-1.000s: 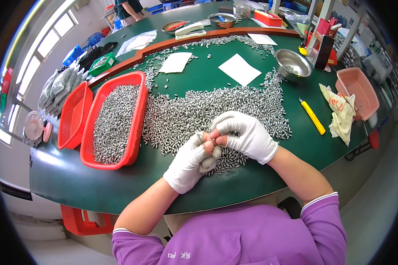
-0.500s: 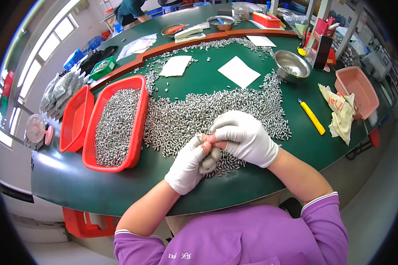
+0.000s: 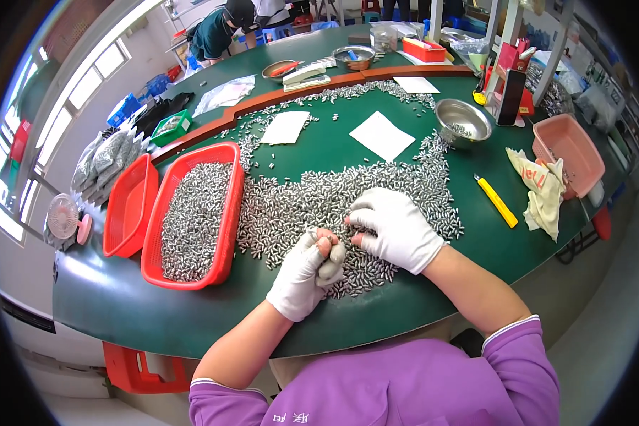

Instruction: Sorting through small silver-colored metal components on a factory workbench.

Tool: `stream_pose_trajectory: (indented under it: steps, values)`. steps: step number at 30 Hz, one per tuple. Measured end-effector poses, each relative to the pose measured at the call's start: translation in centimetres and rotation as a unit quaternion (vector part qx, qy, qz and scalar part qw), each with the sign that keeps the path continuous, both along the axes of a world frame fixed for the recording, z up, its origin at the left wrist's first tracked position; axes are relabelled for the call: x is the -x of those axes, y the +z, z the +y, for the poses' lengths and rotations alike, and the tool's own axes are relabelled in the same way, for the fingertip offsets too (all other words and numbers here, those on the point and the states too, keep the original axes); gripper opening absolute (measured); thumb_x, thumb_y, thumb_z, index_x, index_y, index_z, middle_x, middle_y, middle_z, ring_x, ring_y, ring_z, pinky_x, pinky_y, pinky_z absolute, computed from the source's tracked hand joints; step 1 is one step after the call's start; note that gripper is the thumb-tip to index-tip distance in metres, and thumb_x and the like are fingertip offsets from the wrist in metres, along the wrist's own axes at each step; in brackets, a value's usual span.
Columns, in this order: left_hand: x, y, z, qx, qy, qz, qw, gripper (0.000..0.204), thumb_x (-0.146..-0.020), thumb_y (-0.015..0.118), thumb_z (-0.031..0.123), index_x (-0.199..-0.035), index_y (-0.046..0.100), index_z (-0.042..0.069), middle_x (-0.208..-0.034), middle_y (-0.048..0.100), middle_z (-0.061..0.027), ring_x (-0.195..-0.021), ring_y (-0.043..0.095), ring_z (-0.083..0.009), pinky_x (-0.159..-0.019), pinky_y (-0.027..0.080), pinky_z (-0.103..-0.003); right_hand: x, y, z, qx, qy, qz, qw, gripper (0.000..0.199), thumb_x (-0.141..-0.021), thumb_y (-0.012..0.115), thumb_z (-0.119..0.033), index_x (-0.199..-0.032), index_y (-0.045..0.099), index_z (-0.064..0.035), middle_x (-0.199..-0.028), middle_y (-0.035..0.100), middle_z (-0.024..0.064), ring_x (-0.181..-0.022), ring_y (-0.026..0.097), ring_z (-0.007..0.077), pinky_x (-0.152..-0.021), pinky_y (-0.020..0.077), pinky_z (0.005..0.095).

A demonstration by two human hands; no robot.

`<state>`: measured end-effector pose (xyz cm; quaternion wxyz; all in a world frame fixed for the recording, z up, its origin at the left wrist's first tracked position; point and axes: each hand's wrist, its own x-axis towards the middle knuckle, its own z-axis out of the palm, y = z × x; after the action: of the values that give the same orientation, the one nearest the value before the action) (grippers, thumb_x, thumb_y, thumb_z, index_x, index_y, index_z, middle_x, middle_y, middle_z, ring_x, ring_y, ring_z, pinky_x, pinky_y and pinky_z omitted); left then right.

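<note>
Well, the left hand (image 3: 305, 273) curls closed and the right hand (image 3: 396, 231) sits half-open at the pile (image 3: 291, 209) on the table (image 3: 156, 312); whether either grips anything, I can't tell. Light fingertips (image 3: 324, 243) work best.

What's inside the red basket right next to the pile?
The red basket holds a heap of small silver pieces. Only the top layer shows; it covers the basket's floor, so anything deeper can't be seen.
</note>
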<state>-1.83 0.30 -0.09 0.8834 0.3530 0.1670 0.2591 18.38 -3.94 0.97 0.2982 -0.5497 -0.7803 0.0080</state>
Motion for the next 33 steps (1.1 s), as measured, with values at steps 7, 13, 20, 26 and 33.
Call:
stream_pose_trajectory:
  steps: [7, 13, 20, 26, 33]
  values:
    - [-0.1, -0.3, 0.2, 0.026, 0.004, -0.014, 1.000, 0.022, -0.092, 0.061, 0.026, -0.097, 0.047, 0.010, -0.075, 0.050, -0.0018, -0.054, 0.035, -0.0075, -0.049, 0.029, -0.021, 0.1, -0.8, 0.2, 0.000, 0.007, -0.003, 1.000, 0.019, -0.068, 0.072, -0.019, -0.082, 0.067, -0.0079, -0.090, 0.062, 0.0063, -0.089, 0.059, 0.0262, -0.079, 0.0489, 0.0374]
    - [0.0, -0.1, 0.2, 0.022, -0.018, -0.014, 1.000, 0.024, -0.091, 0.061, 0.030, -0.095, 0.048, 0.010, -0.075, 0.051, -0.0023, -0.053, 0.036, -0.0078, -0.048, 0.030, -0.022, 0.3, -0.9, 0.4, -0.030, 0.001, -0.002, 1.000, 0.014, -0.068, 0.072, -0.016, -0.075, 0.063, -0.0071, -0.082, 0.060, 0.0064, -0.082, 0.059, 0.0259, -0.074, 0.0485, 0.0372]
    - [0.1, 0.0, 0.2, 0.012, -0.023, -0.009, 1.000, 0.022, -0.090, 0.063, 0.028, -0.094, 0.049, 0.011, -0.076, 0.052, -0.0022, -0.054, 0.036, -0.0079, -0.048, 0.029, -0.022, -0.2, 0.2, 0.0, 0.002, -0.044, 0.059, 0.997, 0.014, -0.072, 0.072, -0.014, -0.081, 0.064, -0.0071, -0.081, 0.062, 0.0091, -0.080, 0.060, 0.0287, -0.073, 0.0490, 0.0373]
    - [0.3, 0.1, 0.5, -0.002, 0.003, -0.021, 1.000, 0.019, -0.089, 0.064, 0.025, -0.093, 0.049, 0.014, -0.072, 0.045, -0.0003, -0.054, 0.033, -0.0084, -0.051, 0.029, -0.022, -0.5, 1.7, 0.4, 0.109, -0.104, 0.322, 0.934, 0.014, -0.086, 0.065, -0.010, -0.098, 0.065, -0.0018, -0.086, 0.065, 0.0041, -0.077, 0.058, 0.0094, -0.073, 0.0484, 0.0252]
    - [0.4, -0.7, 1.3, 0.041, -0.001, -0.067, 0.997, 0.013, -0.092, 0.057, 0.023, -0.090, 0.051, 0.012, -0.077, 0.052, -0.0031, -0.053, 0.035, -0.0088, -0.050, 0.029, -0.023, -4.7, 10.2, 11.3, -0.016, -0.143, 0.167, 0.975, 0.027, -0.089, 0.057, -0.026, -0.109, 0.064, -0.0092, -0.104, 0.065, 0.0144, -0.096, 0.062, 0.0297, -0.086, 0.0478, 0.0366]
